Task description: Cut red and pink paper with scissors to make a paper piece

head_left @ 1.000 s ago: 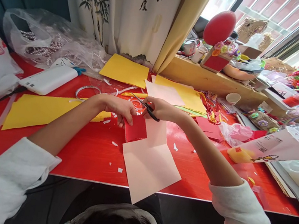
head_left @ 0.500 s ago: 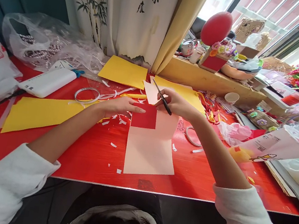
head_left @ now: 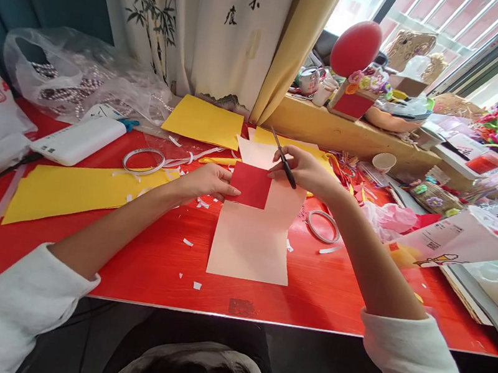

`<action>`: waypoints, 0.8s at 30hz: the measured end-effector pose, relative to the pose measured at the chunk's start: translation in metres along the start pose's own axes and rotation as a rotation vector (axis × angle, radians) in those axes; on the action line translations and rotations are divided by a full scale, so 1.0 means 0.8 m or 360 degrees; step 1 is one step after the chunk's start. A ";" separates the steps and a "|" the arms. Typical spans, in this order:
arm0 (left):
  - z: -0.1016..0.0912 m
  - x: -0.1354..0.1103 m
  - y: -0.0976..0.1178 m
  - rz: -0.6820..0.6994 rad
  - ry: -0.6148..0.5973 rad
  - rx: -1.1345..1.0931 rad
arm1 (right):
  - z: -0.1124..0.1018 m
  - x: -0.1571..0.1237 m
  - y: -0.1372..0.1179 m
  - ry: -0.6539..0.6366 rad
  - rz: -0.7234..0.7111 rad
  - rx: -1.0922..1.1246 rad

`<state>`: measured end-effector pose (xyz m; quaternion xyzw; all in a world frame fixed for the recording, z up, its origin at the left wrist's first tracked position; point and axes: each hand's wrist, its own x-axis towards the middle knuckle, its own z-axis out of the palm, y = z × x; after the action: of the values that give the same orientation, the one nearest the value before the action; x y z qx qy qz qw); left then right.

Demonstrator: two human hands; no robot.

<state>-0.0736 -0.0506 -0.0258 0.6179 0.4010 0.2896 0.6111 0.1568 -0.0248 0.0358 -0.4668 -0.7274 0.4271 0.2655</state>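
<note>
My left hand (head_left: pixel 209 181) pinches the left edge of a small red paper rectangle (head_left: pixel 251 186), held over a pale pink sheet (head_left: pixel 254 238) on the red table (head_left: pixel 146 265). Black-handled scissors (head_left: pixel 284 159) are gripped in my right hand (head_left: pixel 308 172), blades closed and pointing up and away. That hand sits at the red paper's upper right corner.
Yellow sheets lie at the left (head_left: pixel 73 189) and at the back (head_left: pixel 205 121). A tape roll (head_left: pixel 143 161) and a white box (head_left: pixel 78 137) sit left; another ring (head_left: pixel 323 225) sits right. Plastic bags, a cluttered sill with a red balloon (head_left: pixel 356 47), and paper scraps surround.
The pink sheet has swung from slanted to square with the table edge. The red paper moved up and right from tilted to level. My right hand rose, the scissors now pointing away.
</note>
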 end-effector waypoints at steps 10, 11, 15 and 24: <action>0.001 0.002 0.000 -0.0001 -0.0009 -0.0010 | 0.001 -0.001 0.004 0.0017 -0.0006 0.0017; 0.003 0.001 0.001 0.0007 -0.0009 -0.0029 | 0.000 -0.002 0.004 0.0015 -0.0009 0.0013; 0.012 0.002 -0.002 0.0057 0.0029 -0.0131 | -0.003 -0.001 0.006 -0.0017 -0.0045 0.0044; 0.026 0.009 -0.018 0.0137 0.0106 -0.0390 | -0.004 0.000 0.004 -0.0016 -0.0085 0.0020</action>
<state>-0.0546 -0.0560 -0.0425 0.5453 0.3557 0.3828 0.6554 0.1609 -0.0226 0.0348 -0.4434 -0.7382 0.4268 0.2762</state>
